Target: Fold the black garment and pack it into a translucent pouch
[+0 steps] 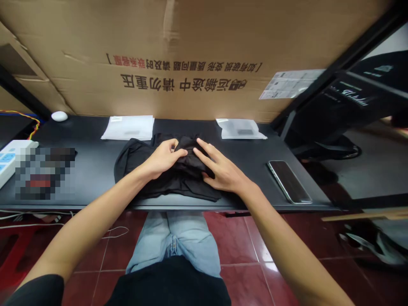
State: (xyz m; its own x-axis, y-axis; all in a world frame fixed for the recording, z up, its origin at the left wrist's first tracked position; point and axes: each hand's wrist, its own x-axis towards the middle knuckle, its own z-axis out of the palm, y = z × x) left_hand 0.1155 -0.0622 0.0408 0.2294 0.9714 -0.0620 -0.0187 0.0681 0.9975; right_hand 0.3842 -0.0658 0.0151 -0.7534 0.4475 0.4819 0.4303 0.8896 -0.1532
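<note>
A black garment [137, 159] lies bunched and partly folded on the black table [92, 170], in front of me. My left hand [162, 158] pinches a fold of the cloth near the garment's top middle, fingers curled on the fabric. My right hand [219, 168] rests flat on the garment's right part, fingers stretched out and pressing the cloth down. The two hands nearly touch at the fingertips.
Two clear plastic bags lie at the back, one left [129, 127], one right [241, 128]. A phone [289, 181] lies face up at the right. A white power strip [8, 159] and a white round object [59, 116] sit at the left. A big cardboard box [191, 55] stands behind.
</note>
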